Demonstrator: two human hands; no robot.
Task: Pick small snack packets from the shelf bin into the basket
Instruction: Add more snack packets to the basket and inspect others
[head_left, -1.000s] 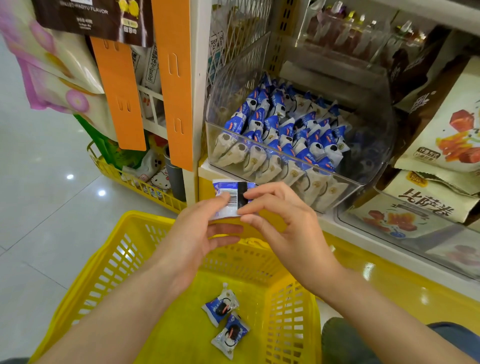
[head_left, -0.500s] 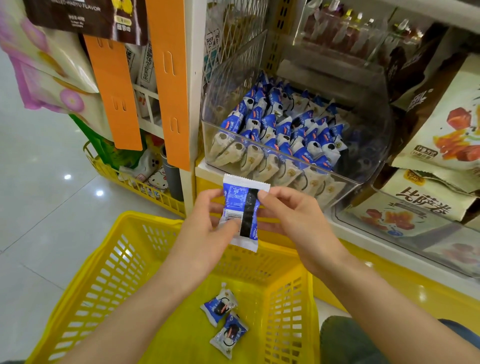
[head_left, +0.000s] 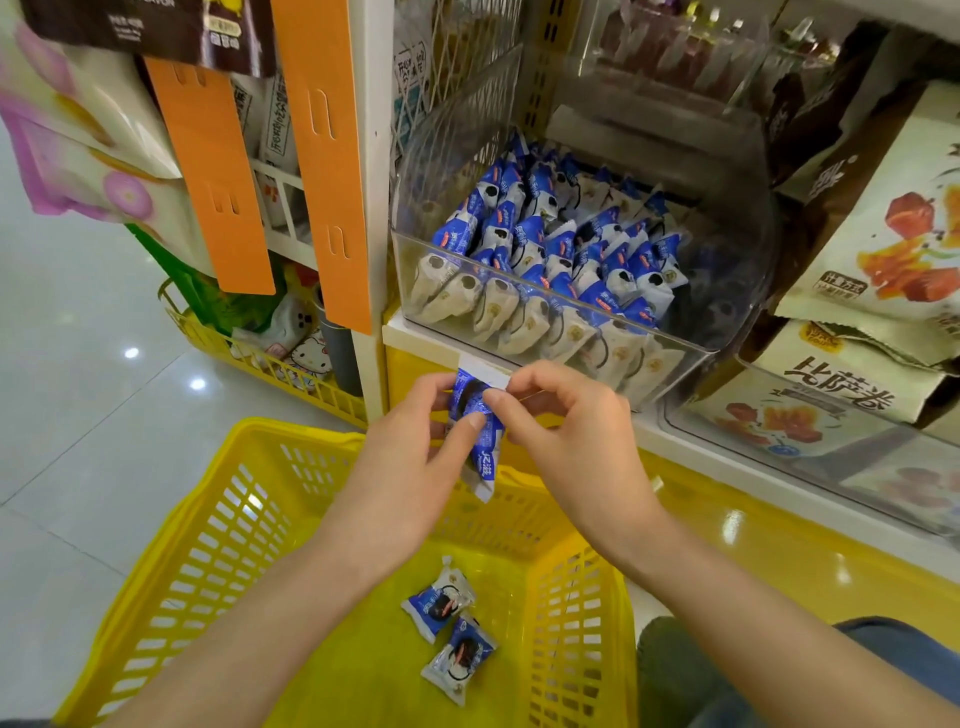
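Pale glossy floor tiles (head_left: 78, 415) run along the left of a shop shelf unit, whose white shelf edge (head_left: 415, 332) carries a clear plastic shelf bin (head_left: 452, 130). That bin is packed with rows of small blue-and-white snack packets (head_left: 561, 244), standing on end and leaning toward its front wall. Two orange strips (head_left: 317, 156) hang down the upright to the left of the bin, and large snack bags (head_left: 883, 234) are stacked to its right. A second, low yellow basket of goods (head_left: 270, 364) sits on the floor beyond the upright.

Below the bin, both hands meet on one held packet (head_left: 480, 447). The left hand (head_left: 405, 467) has its grip clamped on the packet, thumb pressed across the blue front and fingers curled behind it. The right hand (head_left: 576, 447) has its grip pinched on the packet's upper white seal between thumb and forefinger, with the other fingers curled loosely. The packet hangs tilted from these grips, its lower end pointing down over the far rim of the yellow basket (head_left: 223, 519), in front of the shelf edge and clear of the bin.

On the basket's floor lie two more packets, an upper packet (head_left: 439, 605) and a lower packet (head_left: 460, 657), just beside each other.
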